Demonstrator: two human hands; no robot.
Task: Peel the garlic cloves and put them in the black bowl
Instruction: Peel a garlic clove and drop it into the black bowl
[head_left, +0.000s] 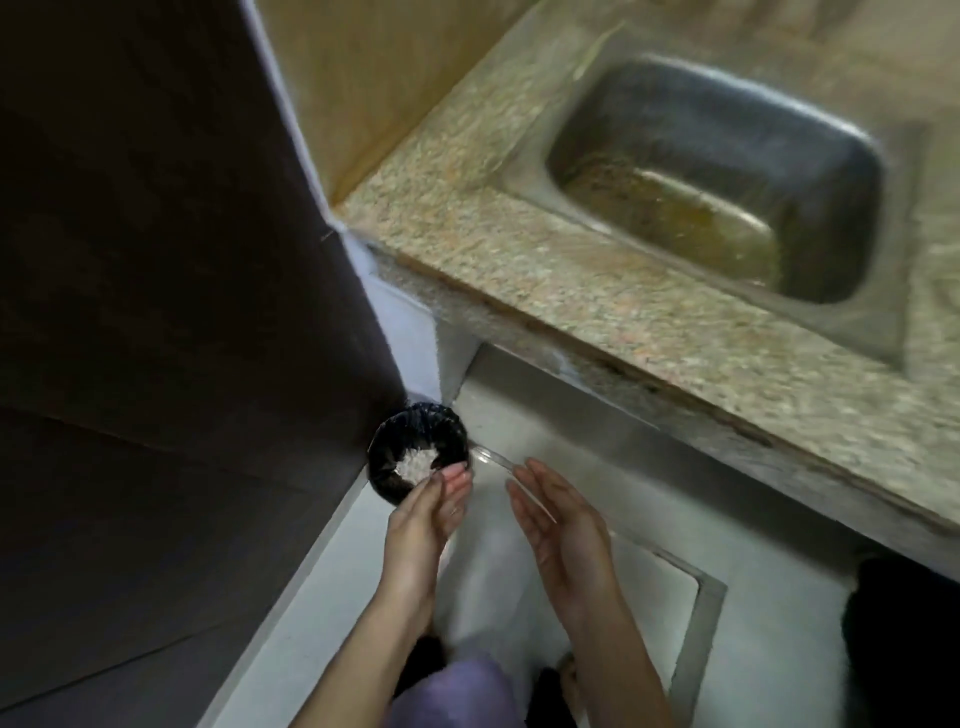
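A small round bin (387, 467) lined with a black bag stands on the floor in the corner, with pale papery scraps (415, 464) inside it. My left hand (428, 512) and my right hand (558, 525) are held just over and to the right of the bin, palms facing each other and fingers straight. Between them is a faint clear plastic container (498, 460); its rim runs along my right fingers and tilts toward the bin. I see no garlic cloves and no black bowl.
A speckled stone counter (571, 291) with a steel sink (717, 176) juts out above the floor on the right. A dark wall or door (156, 260) fills the left. White floor tiles (597, 467) lie below, and a purple garment (462, 691) is at the bottom.
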